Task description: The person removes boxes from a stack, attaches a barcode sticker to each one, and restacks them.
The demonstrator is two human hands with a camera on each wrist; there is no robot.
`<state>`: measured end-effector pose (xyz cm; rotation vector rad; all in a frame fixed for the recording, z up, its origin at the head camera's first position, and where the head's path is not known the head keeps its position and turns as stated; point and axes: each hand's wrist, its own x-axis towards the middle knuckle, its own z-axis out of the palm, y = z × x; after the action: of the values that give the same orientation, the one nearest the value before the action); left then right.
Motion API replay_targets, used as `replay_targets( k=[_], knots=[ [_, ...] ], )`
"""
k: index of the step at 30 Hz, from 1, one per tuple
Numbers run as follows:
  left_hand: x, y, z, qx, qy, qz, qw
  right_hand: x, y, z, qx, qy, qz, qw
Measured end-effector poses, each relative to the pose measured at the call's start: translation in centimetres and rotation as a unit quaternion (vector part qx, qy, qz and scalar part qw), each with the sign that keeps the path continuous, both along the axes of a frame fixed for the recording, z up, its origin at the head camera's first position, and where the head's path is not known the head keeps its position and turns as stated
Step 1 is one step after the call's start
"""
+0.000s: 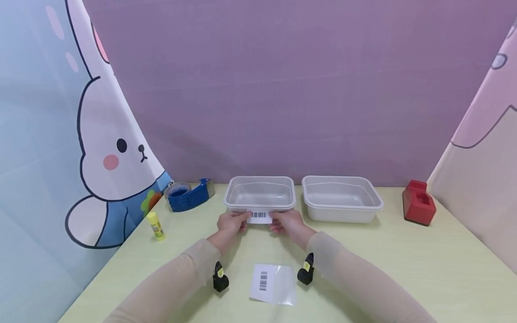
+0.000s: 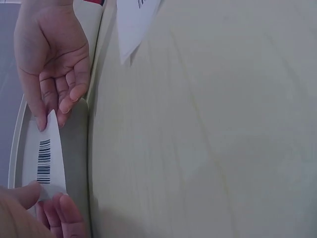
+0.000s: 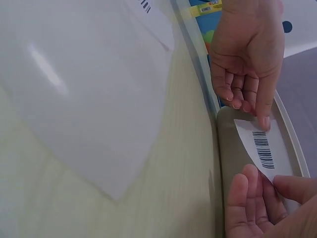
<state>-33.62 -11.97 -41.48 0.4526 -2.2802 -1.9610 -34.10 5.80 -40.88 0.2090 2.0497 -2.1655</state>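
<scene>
Both arms (image 1: 169, 280) outstretched, left hand (image 1: 231, 221), right hand (image 1: 289, 220) pinching barcode label (image 1: 260, 218).

One barcode (image 2: 44, 161) stands on the label (image 1: 260, 220), a second barcode (image 1: 263, 281) on the sheet (image 1: 279, 284); no words are readable.

Two hands (image 1: 231, 222) (image 1: 289, 221), two tubs (image 1: 260, 196) (image 1: 339, 214), two barcode labels (image 1: 260, 218) (image 1: 263, 282), one glue stick (image 1: 156, 227)
</scene>
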Motion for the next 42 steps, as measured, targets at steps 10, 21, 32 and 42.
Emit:
replay_targets(
  k=[10, 21, 32, 42],
  knots=[
    [0.4, 0.7, -0.2, -0.002, 0.042, -0.078, 0.9961, -0.5, -0.3, -0.4, 0.001, -0.015, -0.012, 1.0],
    [-0.6, 0.8, 0.1, 0.096, 0.029, -0.096, 0.9903, -0.4, -0.4, -0.4, 0.011, -0.018, -0.014, 1.0],
    [-0.9, 0.4, -0.4, 0.122, 0.014, -0.107, 0.9867, -0.4, -0.4, -0.6, 0.017, -0.011, -0.007, 1.0],
    [-1.2, 0.4, -1.0, 0.124, -0.013, -0.106, 0.9865, 0.3, 0.1, -0.7, 0.028, -0.009, 0.013, 0.999]
  ],
)
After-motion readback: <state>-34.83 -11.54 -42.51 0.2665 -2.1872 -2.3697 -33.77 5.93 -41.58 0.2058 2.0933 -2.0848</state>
